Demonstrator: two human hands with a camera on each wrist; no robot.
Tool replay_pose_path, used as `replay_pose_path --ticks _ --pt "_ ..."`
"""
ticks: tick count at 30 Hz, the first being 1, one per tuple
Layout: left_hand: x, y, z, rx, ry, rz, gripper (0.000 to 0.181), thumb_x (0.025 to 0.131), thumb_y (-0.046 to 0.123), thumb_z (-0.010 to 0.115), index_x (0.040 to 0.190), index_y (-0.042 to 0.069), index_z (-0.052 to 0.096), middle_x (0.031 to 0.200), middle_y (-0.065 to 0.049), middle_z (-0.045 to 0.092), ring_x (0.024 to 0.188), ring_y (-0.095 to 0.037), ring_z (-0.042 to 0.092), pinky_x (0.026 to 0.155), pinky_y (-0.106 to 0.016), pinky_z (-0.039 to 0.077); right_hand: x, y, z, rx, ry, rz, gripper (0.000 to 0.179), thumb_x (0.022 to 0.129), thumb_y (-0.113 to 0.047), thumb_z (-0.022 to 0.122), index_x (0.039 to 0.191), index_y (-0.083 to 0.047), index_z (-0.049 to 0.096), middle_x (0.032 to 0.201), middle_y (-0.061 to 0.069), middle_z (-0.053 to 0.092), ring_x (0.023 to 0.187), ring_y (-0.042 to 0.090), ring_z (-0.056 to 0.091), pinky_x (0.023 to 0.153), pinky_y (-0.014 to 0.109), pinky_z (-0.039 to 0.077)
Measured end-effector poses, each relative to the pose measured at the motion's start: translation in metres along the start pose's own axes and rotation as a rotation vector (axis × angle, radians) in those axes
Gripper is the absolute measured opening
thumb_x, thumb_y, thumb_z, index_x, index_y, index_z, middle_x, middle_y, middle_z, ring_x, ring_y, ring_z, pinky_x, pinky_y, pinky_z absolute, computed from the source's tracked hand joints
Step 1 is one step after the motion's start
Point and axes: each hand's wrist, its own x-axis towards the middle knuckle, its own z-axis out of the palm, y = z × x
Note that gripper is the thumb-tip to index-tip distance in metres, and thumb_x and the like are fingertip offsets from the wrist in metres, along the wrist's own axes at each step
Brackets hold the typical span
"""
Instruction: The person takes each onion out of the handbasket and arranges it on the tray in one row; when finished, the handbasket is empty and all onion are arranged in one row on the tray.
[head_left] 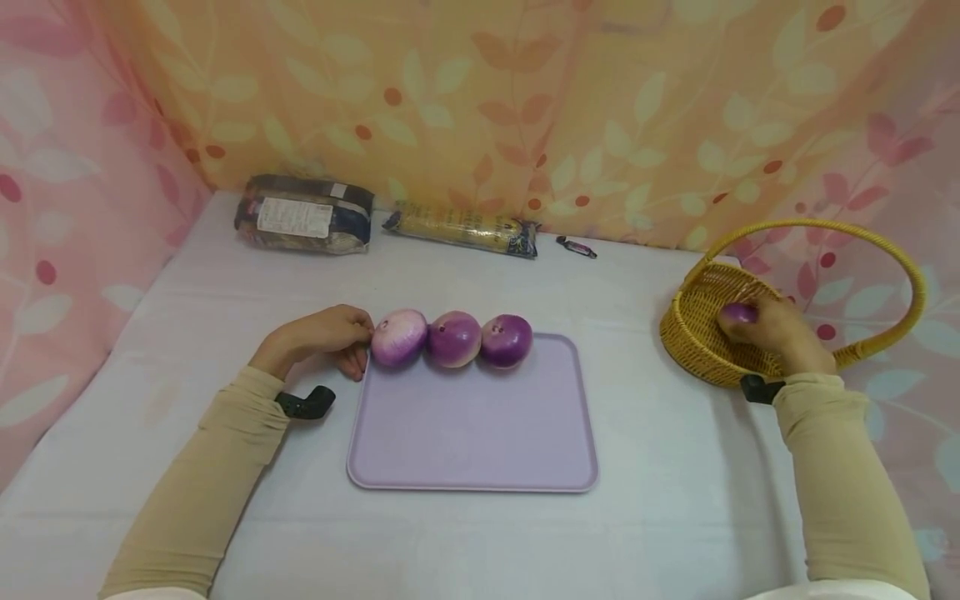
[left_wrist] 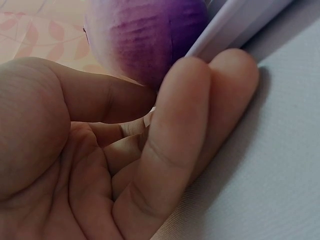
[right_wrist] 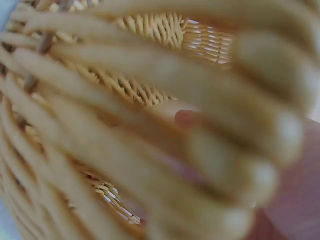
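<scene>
Three purple onions stand in a row along the far edge of a lilac tray (head_left: 474,433): a paler left onion (head_left: 399,338), a middle onion (head_left: 454,340) and a darker right onion (head_left: 507,342). At the tray's far left corner, my left hand (head_left: 324,335) touches the left onion with loosely bent fingers. The left wrist view has that onion (left_wrist: 142,37) just beyond the thumb and fingertips. Inside a yellow wicker basket (head_left: 693,342) at the right, my right hand (head_left: 783,332) grips another purple onion (head_left: 738,313). Basket weave (right_wrist: 150,85) hides most of this hand in the right wrist view.
Along the back lie a dark package with a white label (head_left: 303,215), a long yellow packet (head_left: 461,229) and a small wrapped candy (head_left: 577,247). The basket's tall handle (head_left: 911,279) arches over the right side. Patterned curtains border the white table.
</scene>
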Motion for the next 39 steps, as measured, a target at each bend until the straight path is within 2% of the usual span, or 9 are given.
replay_pose_path --ticks 4,7,11,16,19,22,26,31,39 --pt "0.0 0.0 0.001 0.002 -0.004 -0.013 0.023 0.099 0.007 0.036 0.104 -0.009 0.052 0.069 -0.009 0.068 0.057 -0.016 0.068 0.059 -0.03 0.061 -0.004 0.0 0.003 0.03 -0.082 0.027 0.073 0.094 -0.052 0.055 0.136 0.005 0.038 0.126 0.035 0.05 0.109 0.049 0.048 0.097 0.07 0.038" --pt "0.0 0.0 0.001 0.007 0.0 -0.017 0.023 0.099 0.008 0.036 0.104 -0.009 0.052 0.069 -0.009 0.068 0.057 -0.016 0.068 0.058 -0.03 0.061 -0.006 -0.001 0.007 0.024 -0.087 0.013 0.077 0.094 -0.053 0.054 0.139 0.006 0.035 0.128 0.036 0.049 0.112 0.052 0.048 0.099 0.07 0.037" --pt "0.001 0.001 0.002 0.008 -0.004 -0.009 0.023 0.1 0.008 0.037 0.104 -0.008 0.051 0.069 -0.009 0.068 0.057 -0.016 0.068 0.059 -0.031 0.061 -0.014 -0.011 0.009 0.025 0.036 0.003 0.079 0.095 -0.055 0.052 0.143 0.006 0.034 0.131 0.039 0.047 0.116 0.056 0.046 0.1 0.072 0.035" --pt "0.001 0.001 0.0 0.008 -0.004 -0.003 0.023 0.099 0.008 0.037 0.106 -0.009 0.051 0.07 -0.009 0.067 0.058 -0.016 0.068 0.059 -0.031 0.061 -0.031 -0.04 -0.001 0.098 0.235 -0.012 0.08 0.094 -0.055 0.053 0.15 -0.003 0.031 0.136 0.038 0.044 0.115 0.054 0.046 0.093 0.073 0.037" --pt "-0.001 0.002 -0.001 0.012 0.003 0.0 0.023 0.099 0.007 0.037 0.107 -0.009 0.051 0.07 -0.009 0.068 0.058 -0.016 0.068 0.06 -0.031 0.061 -0.04 -0.067 -0.007 0.103 0.33 -0.098 0.07 0.095 -0.048 0.058 0.148 -0.008 0.037 0.137 0.034 0.044 0.113 0.053 0.046 0.091 0.073 0.038" --pt "-0.002 0.002 -0.002 0.013 0.004 0.005 0.023 0.099 0.007 0.037 0.107 -0.009 0.051 0.07 -0.01 0.068 0.058 -0.017 0.069 0.06 -0.031 0.061 -0.047 -0.098 -0.007 0.108 0.367 -0.24 0.062 0.092 -0.034 0.067 0.144 -0.008 0.044 0.135 0.032 0.044 0.114 0.052 0.045 0.093 0.073 0.037" --pt "-0.002 0.001 -0.002 0.009 0.001 0.008 0.023 0.099 0.008 0.037 0.106 -0.009 0.051 0.07 -0.009 0.068 0.058 -0.016 0.068 0.059 -0.03 0.061 -0.052 -0.137 0.005 0.103 0.333 -0.412 0.067 0.084 -0.023 0.076 0.142 -0.006 0.046 0.139 0.027 0.046 0.122 0.046 0.047 0.099 0.068 0.039" --pt "-0.002 0.001 -0.001 0.006 0.005 0.006 0.022 0.099 0.009 0.038 0.105 -0.008 0.052 0.07 -0.009 0.068 0.057 -0.016 0.068 0.059 -0.03 0.061 -0.051 -0.169 0.034 0.07 0.238 -0.542 0.07 0.078 -0.021 0.081 0.138 -0.005 0.048 0.141 0.023 0.046 0.122 0.044 0.052 0.1 0.064 0.045" --pt "0.0 0.0 0.0 0.006 0.006 0.001 0.022 0.1 0.01 0.039 0.104 -0.007 0.052 0.07 -0.009 0.068 0.058 -0.016 0.068 0.059 -0.03 0.061 -0.044 -0.189 0.074 0.058 0.119 -0.634 0.076 0.075 -0.022 0.084 0.139 -0.003 0.047 0.138 0.019 0.049 0.126 0.037 0.051 0.106 0.055 0.046"
